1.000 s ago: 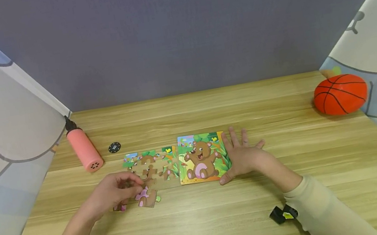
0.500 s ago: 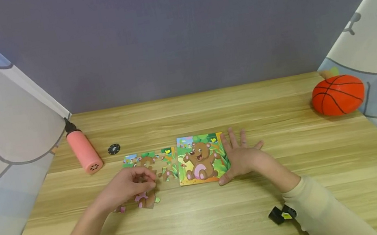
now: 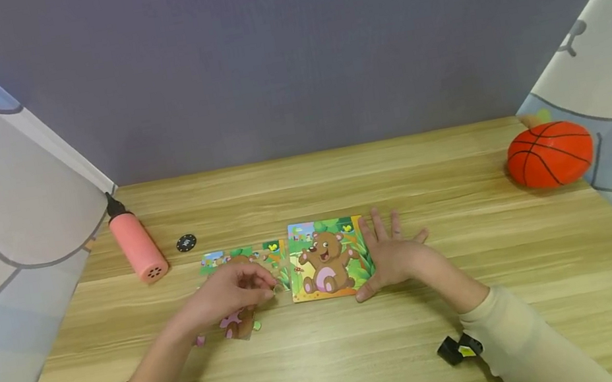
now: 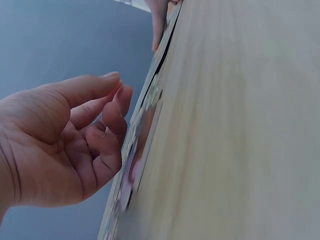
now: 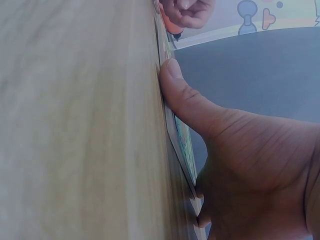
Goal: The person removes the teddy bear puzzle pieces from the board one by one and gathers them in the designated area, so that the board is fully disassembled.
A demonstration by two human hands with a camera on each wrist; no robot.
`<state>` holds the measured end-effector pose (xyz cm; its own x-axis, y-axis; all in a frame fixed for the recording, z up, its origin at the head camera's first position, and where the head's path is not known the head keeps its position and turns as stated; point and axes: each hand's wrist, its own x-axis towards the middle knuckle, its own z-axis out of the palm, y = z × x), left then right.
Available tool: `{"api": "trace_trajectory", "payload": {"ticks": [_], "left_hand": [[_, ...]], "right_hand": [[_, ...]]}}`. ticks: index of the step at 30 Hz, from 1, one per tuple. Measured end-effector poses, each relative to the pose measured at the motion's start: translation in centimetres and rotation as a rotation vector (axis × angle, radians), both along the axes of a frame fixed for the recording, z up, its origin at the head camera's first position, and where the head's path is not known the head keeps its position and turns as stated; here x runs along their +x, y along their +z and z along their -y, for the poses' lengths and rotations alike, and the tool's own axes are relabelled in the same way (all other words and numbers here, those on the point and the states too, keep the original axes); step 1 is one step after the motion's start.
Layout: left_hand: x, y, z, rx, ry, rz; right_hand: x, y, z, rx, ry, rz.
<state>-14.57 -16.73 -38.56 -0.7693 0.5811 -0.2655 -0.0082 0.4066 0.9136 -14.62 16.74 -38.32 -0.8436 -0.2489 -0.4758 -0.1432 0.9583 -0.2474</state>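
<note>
My left hand (image 3: 232, 293) is over the loose jigsaw pieces (image 3: 237, 327), its fingertips beside the piece at the right of the group. In the left wrist view its fingers are loosely curled, the thumb near the index finger, and I see nothing between them. Several pieces are hidden under this hand; a green corner piece with a yellow duck (image 3: 274, 247) shows above it. To the right lies a square bear picture puzzle (image 3: 326, 261). My right hand (image 3: 395, 260) rests spread on its right edge, with straight fingers and the thumb at the lower right corner.
A pink hand pump (image 3: 137, 244) with a black nozzle lies at the left, near a black round chip (image 3: 186, 243). A red basketball-patterned ball (image 3: 549, 154) sits at the far right. A grey wall (image 3: 296, 52) bounds the wooden table (image 3: 344, 358) at the back.
My left hand has moved to the right across the loose pieces, from the lower left ones to the right side of the group. My right hand stays on the bear puzzle.
</note>
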Motion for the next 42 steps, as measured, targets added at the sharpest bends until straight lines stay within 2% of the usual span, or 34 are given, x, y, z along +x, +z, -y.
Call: {"api": "trace_trajectory", "payload": {"ticks": [5,8,14,20,25,32,35,42], "left_hand": [[-0.5,-0.2,-1.7,-0.069,-0.007,-0.071],[-0.7,-0.4,-2.7,-0.073,-0.006,-0.057],[-1.2,-0.8,-4.5,-0.060,-0.056,-0.065],[-1.4,-1.0,-6.2,-0.016,-0.067,-0.011],[-1.6,-1.2,-7.5,-0.002,-0.084,-0.022],[-1.8,-1.4,-9.3,0.074,-0.103,0.077],[-1.9,-1.5,-9.9,0.091,-0.103,0.088],[-2.2,-1.4,-11.2,0.090,-0.123,0.060]], "right_hand": [[0.0,0.0,0.0,0.007,0.007,-0.005],[0.0,-0.1,0.1,0.012,0.009,-0.007],[0.1,-0.1,0.1,0.016,0.001,-0.007],[0.1,0.0,0.2,0.011,0.000,-0.008],[0.1,-0.1,0.2,0.021,-0.002,-0.013],[0.1,0.0,0.1,0.020,-0.013,-0.007],[0.1,0.0,0.1,0.018,-0.015,-0.004],[0.1,0.0,0.0,0.028,-0.014,-0.005]]}}
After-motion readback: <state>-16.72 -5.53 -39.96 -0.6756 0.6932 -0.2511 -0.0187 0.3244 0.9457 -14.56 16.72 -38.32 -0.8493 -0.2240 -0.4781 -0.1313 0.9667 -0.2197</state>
